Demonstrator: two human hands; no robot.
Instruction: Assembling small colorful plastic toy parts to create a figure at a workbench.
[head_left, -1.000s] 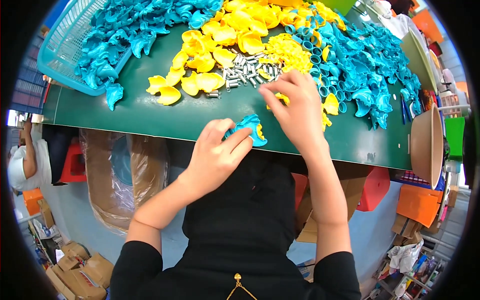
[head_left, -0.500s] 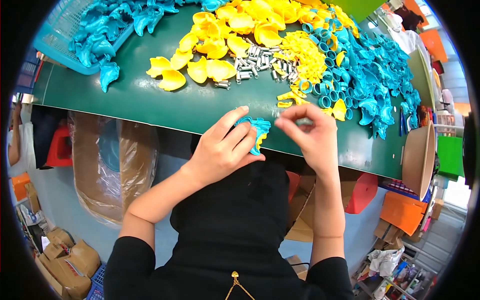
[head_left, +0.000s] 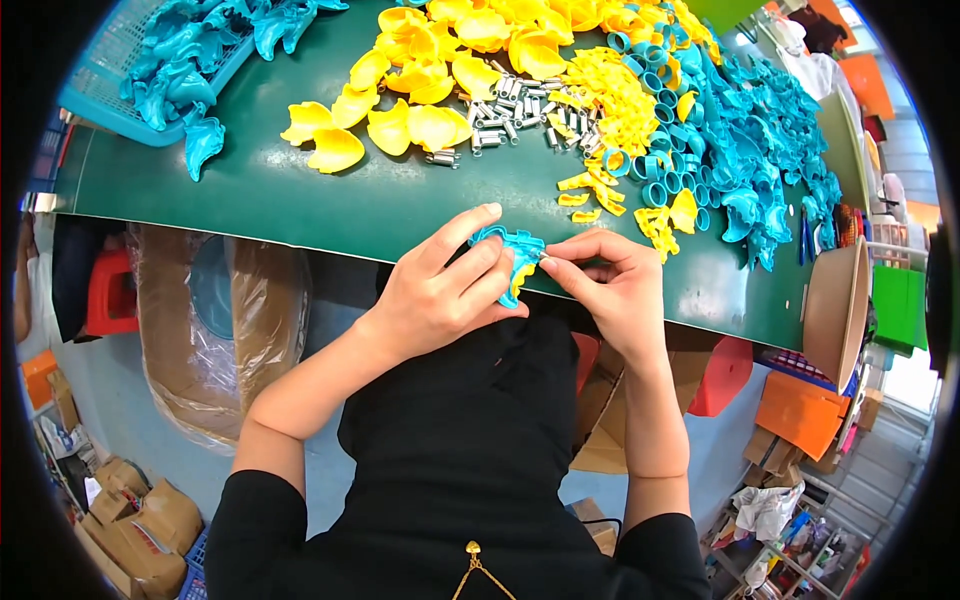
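Observation:
My left hand point(head_left: 438, 292) is closed around a moulded blue plastic part point(head_left: 522, 246) at the table's near edge. A yellow plastic piece point(head_left: 520, 282) sits within that part. At its right side, my right hand point(head_left: 622, 288) pinches thumb and forefinger together against the blue part. A tiny greyish bit shows at those fingertips, too small to name. Beyond the hands lie small yellow plastic pieces point(head_left: 590, 187), short metal cylinders point(head_left: 495, 128) and blue plastic rings point(head_left: 655, 193).
Yellow curved shells point(head_left: 425, 127) spread over the green table point(head_left: 250, 185). A blue basket point(head_left: 130, 118) heaped with blue parts stands at the far left. More blue parts point(head_left: 765, 150) are piled on the right, near a tan bowl point(head_left: 835, 315). Below the table is a plastic-lined box point(head_left: 170, 330).
My right hand has come left and its fingertips now meet the blue part. My left hand keeps its hold. The view has shifted slightly.

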